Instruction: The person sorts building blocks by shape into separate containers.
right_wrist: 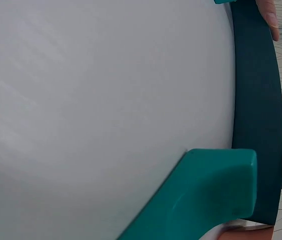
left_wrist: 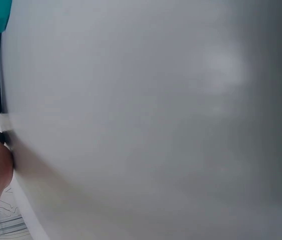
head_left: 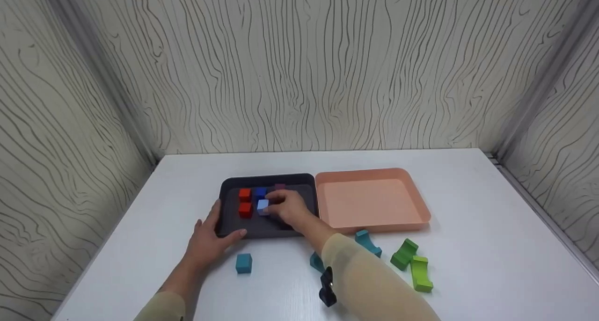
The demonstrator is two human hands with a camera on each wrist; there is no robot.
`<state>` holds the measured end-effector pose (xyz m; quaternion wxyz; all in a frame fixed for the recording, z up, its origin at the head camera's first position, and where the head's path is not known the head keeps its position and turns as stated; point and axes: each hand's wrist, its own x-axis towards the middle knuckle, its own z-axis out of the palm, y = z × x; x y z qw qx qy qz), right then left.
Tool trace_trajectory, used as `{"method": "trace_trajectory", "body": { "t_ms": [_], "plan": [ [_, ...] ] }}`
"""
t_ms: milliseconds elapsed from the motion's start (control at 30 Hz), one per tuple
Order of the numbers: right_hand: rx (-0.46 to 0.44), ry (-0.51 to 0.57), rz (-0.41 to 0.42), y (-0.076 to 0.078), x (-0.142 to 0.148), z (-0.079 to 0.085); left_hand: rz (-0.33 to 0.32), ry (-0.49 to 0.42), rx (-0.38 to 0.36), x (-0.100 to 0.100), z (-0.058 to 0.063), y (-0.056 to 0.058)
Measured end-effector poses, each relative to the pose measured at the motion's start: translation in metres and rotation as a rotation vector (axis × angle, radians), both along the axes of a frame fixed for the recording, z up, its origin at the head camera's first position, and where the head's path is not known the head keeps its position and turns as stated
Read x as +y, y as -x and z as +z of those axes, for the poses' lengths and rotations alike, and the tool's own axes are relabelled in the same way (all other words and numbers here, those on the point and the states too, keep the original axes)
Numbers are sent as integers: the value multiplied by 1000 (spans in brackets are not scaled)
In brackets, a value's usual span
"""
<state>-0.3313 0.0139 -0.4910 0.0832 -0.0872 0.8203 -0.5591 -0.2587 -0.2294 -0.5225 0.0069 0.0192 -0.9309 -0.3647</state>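
So the table's a plain white one (head_left: 472,199). Two trays sit side by side toward the far edge: a dark tray (head_left: 255,224) on the left-edge side, a pink tray (head_left: 367,199) on the right-edge side. Closer to the near edge there's a teal cube (head_left: 244,264), then a teal arch block (head_left: 368,244) and another teal block (head_left: 316,262), mostly blocked from view. Over toward the right edge, a green block (head_left: 404,254) and a lime block (head_left: 420,274), practically neighbors.
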Motion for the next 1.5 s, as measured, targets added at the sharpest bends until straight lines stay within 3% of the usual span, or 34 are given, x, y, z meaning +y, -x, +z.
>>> {"method": "trace_trajectory", "body": {
  "t_ms": [633,1200,1500],
  "plan": [
    [-11,12,-8,0,0,-2,-18,-4,17,1,1,-2],
    [-18,3,20,-2,1,0,8,-11,-18,1,3,-4],
    [49,60,-14,-5,1,1,19,-25,-15,0,1,-7]
  ]
}}
